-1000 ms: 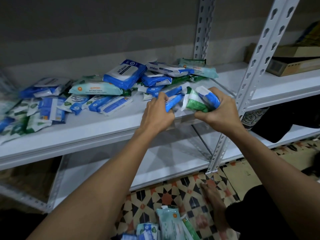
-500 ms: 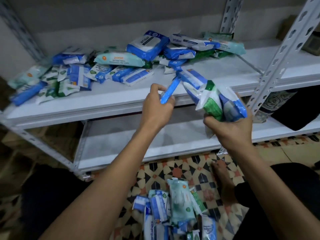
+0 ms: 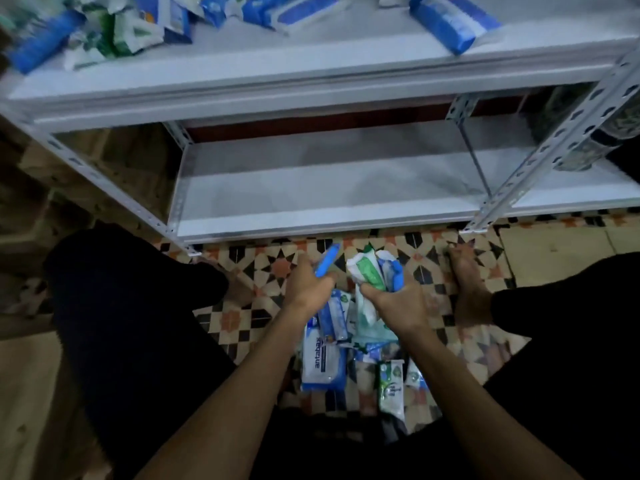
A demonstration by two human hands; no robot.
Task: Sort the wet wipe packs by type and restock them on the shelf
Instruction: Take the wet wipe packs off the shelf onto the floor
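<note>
Loose packs (image 3: 323,362) lie on the floor (image 3: 239,317) before the shelf (image 3: 311,74), which bears more packs (image 3: 450,22)

Blue pack (image 3: 326,262), slim, tilted, centre frame, gripped by left hand (image 3: 308,289). Green-and-white pack (image 3: 367,270) bunched with blue ones in right hand (image 3: 398,301). Floor pile (image 3: 349,355) lower centre: blue, teal, green packs overlapping. Loose packs (image 3: 114,32) scattered on shelf (image 3: 311,74), top of frame.

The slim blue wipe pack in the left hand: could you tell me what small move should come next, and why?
Probably lift the slim blue wipe pack, gripped by the left hand, to the white upper shelf beside the blue packs; the right hand already holds a mixed green-and-blue bundle.
</note>
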